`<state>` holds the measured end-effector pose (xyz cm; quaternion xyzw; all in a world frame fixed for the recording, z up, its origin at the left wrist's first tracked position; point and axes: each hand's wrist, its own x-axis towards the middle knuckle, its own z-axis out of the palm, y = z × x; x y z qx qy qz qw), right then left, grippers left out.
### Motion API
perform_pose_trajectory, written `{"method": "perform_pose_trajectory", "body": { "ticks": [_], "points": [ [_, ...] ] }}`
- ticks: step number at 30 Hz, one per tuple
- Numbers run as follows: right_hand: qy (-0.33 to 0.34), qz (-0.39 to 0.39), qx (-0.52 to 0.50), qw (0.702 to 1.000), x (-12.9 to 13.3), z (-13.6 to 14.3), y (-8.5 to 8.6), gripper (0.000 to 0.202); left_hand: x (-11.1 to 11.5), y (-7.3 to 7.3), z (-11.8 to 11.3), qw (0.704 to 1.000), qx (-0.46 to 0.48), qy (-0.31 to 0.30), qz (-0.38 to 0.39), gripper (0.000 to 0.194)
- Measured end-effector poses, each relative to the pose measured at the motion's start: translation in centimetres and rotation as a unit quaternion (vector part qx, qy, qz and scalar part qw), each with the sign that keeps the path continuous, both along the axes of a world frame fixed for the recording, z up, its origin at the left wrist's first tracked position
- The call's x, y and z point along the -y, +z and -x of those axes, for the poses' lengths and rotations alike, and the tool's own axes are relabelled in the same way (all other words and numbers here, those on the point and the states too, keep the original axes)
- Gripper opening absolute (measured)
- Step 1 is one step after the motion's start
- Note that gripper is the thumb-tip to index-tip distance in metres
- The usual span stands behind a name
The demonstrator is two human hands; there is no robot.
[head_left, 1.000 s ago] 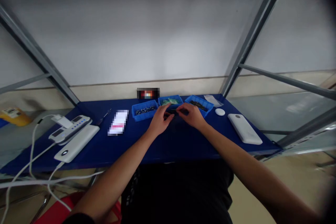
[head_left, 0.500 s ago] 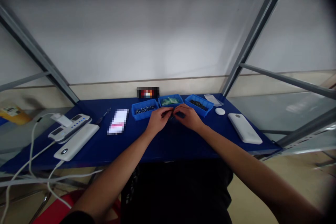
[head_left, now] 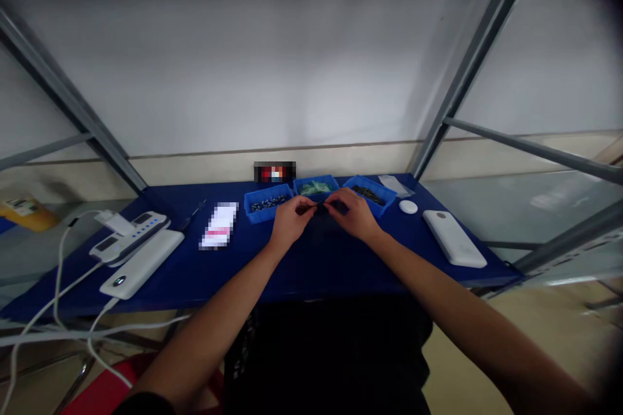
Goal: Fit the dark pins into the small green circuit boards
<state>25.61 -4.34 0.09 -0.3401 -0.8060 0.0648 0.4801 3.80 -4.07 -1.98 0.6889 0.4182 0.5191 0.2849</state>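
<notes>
A small dark piece point(head_left: 320, 205) is held between the fingertips of both hands, above the blue tabletop point(head_left: 335, 266); its exact shape cannot be made out. It is pinched from one side by the thumb and forefinger of the left hand point(head_left: 291, 217) and from the other by those of the right hand point(head_left: 356, 213). The remaining fingers are curled in, and whether anything is kept under them cannot be told.

Just beyond the fingertips, green packets point(head_left: 315, 189) are held in a middle blue bin point(head_left: 316, 179). To the left of the left fingers, small shiny parts point(head_left: 270, 203) are contained in a left blue bin point(head_left: 266, 216); beyond the right fingers, dark slender parts point(head_left: 368, 195) are contained in a right blue bin point(head_left: 388, 203).

Farther right of the fingers, a white disc point(head_left: 407, 207) and a white oblong device point(head_left: 453, 238) are laid out. Well to their left, a pixelated bright rectangle point(head_left: 220, 225) is seen.
</notes>
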Motion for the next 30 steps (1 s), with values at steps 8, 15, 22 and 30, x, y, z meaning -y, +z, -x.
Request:
{"method": "perform_pose_trajectory", "body": {
  "ticks": [8,15,22,30],
  "points": [
    [0.047,0.022,0.038,0.998,-0.5,0.2,-0.8,0.013,1.3,1.4,-0.4,0.998,-0.057,0.004,0.003,0.036],
    [0.018,0.063,0.021,0.998,-0.4,0.5,-1.1,0.015,1.6,1.8,-0.5,0.997,-0.078,0.007,0.007,0.042],
    [0.007,0.032,0.005,0.999,-0.1,0.0,-0.4,0.036,1.4,0.9,-0.6,0.998,-0.05,-0.049,0.011,0.03],
    [-0.003,0.007,0.018,1.0,-0.6,-0.1,-0.7,0.006,0.9,0.2,-0.9,0.991,-0.03,-0.126,0.021,0.037]
  ]
}}
